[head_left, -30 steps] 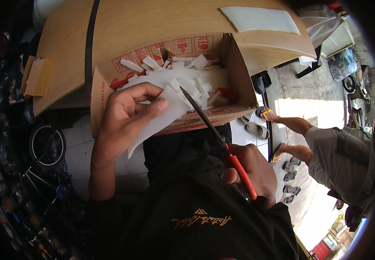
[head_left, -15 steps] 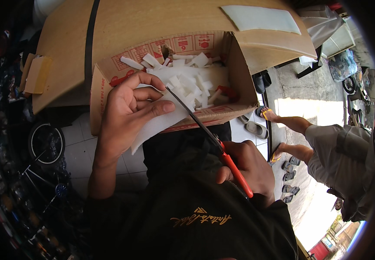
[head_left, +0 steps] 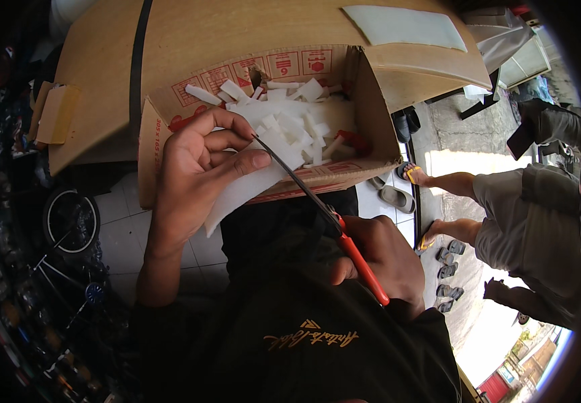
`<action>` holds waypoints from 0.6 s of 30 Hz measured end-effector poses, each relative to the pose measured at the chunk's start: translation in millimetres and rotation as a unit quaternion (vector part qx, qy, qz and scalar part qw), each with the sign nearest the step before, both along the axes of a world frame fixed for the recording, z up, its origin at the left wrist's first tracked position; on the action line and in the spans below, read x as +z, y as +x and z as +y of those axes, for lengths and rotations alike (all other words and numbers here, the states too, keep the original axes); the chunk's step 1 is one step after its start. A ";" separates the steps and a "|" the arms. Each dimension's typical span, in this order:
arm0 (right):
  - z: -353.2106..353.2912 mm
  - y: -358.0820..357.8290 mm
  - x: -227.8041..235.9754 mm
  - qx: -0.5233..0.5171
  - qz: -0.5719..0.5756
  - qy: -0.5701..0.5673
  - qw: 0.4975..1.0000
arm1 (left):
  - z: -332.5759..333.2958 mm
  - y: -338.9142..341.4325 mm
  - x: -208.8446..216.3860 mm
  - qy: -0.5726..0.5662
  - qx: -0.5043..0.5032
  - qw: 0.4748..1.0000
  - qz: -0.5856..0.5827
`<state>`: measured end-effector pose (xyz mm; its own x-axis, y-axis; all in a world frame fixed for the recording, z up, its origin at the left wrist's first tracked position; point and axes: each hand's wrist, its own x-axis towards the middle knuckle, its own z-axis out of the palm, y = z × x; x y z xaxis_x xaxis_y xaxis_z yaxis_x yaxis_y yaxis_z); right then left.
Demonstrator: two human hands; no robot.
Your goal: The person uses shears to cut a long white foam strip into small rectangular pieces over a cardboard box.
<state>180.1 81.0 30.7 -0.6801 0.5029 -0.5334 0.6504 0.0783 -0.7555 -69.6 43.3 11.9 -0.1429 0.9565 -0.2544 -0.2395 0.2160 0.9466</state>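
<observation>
In my left hand [head_left: 203,161] a white foam sheet [head_left: 246,191] is pinched between thumb and fingers, its lower end hanging toward my lap. My right hand [head_left: 384,262] grips red-handled scissors [head_left: 361,269]. Their long dark blades run up and left along the sheet's edge, tips close to my left fingertips; they look nearly closed. Just beyond both hands stands an open cardboard box [head_left: 374,114] holding many cut white foam strips [head_left: 290,127]. Some red pieces show among the strips.
Behind the box is a wooden table [head_left: 203,27] with a larger white foam sheet [head_left: 404,27] at its back right. A small carton [head_left: 58,114] sits on the left. At right stands another person [head_left: 525,208] in sandals, near several shoes [head_left: 448,262]. A bicycle wheel [head_left: 72,221] is at lower left.
The scissors and their tips have shifted slightly left, still against the sheet. My left hand keeps its hold. The person at right has moved their arms, one now reaching into view with a dark object.
</observation>
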 end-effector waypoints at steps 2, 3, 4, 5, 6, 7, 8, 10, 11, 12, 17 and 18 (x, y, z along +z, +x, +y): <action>0.0 -1.9 1.4 -0.011 0.013 0.005 1.000 | 0.2 -1.2 0.2 -0.006 -0.009 1.000 0.002; 0.3 -2.9 3.1 -0.016 0.010 0.003 1.000 | 0.6 -1.8 0.7 -0.009 -0.014 1.000 0.002; 0.6 -3.8 5.0 -0.021 0.007 0.000 1.000 | 0.9 -2.1 1.2 -0.014 -0.017 1.000 0.003; 0.8 -4.5 6.0 -0.026 0.004 -0.002 1.000 | 1.1 -2.5 1.8 -0.019 -0.019 1.000 0.005; 0.5 -4.6 5.5 -0.035 0.002 -0.003 0.999 | 1.6 -2.5 2.6 -0.024 -0.022 0.999 0.006; 0.0 -4.5 4.6 -0.044 0.000 -0.003 0.999 | 1.4 -2.5 4.8 -0.036 -0.025 0.999 0.006; -0.3 -4.5 4.2 -0.053 -0.002 -0.004 0.999 | 0.9 -2.3 7.8 -0.047 -0.028 0.998 0.005; -0.1 -4.4 4.5 -0.054 -0.002 0.002 0.999 | 0.4 -3.3 9.3 -0.059 -0.040 0.997 0.013; 0.1 -4.4 4.6 -0.055 -0.002 0.006 0.998 | -0.2 -5.5 9.1 -0.060 -0.049 0.997 0.022; 0.0 -4.4 4.5 -0.057 -0.006 0.004 0.998 | -0.8 -7.8 9.0 -0.060 -0.059 0.996 0.030; -1.7 -2.6 0.3 -0.073 -0.008 0.011 0.997 | -2.7 -11.3 7.3 -0.067 -0.069 0.994 0.046; -1.0 -1.7 0.6 -0.063 -0.011 0.012 0.998 | -3.1 -11.3 6.8 -0.063 -0.067 0.995 0.042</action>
